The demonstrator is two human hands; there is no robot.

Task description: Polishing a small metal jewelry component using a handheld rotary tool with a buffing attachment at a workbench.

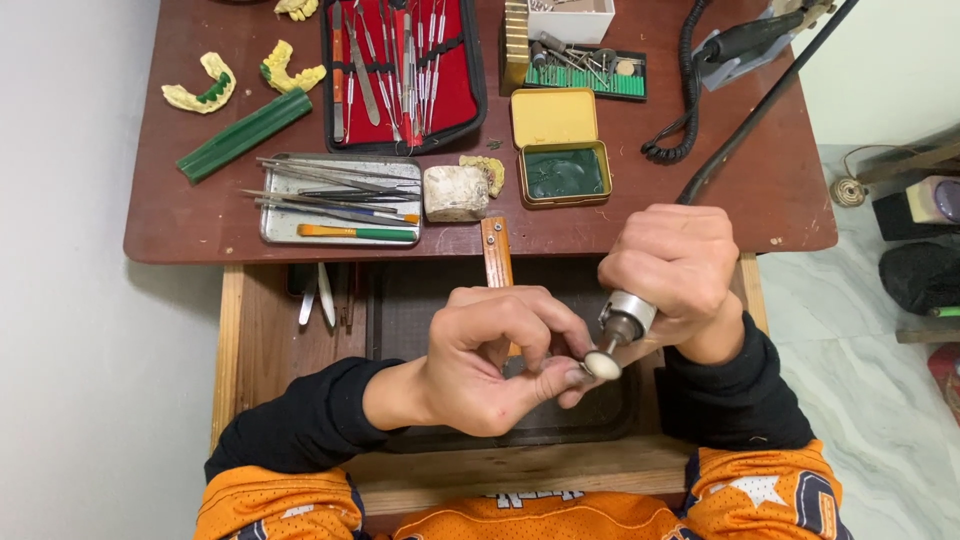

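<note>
My right hand (pixel 675 270) grips a metal rotary handpiece (pixel 626 322) whose white polishing wheel (pixel 601 365) points down and to the left. My left hand (pixel 495 355) pinches a small workpiece between thumb and fingers right against that wheel; the piece itself is mostly hidden by my fingers. Both hands hover over an open wooden drawer (pixel 250 340) lined with a dark tray (pixel 400 310), beside a wooden bench peg (pixel 496 255).
On the brown table (pixel 180 215) lie a metal tray of hand tools (pixel 340 200), a red instrument case (pixel 400 70), yellow dental casts (pixel 205 88), a green wax bar (pixel 245 133), an open yellow tin (pixel 560 150), a bur rack (pixel 585 70) and a coiled black cord (pixel 685 100).
</note>
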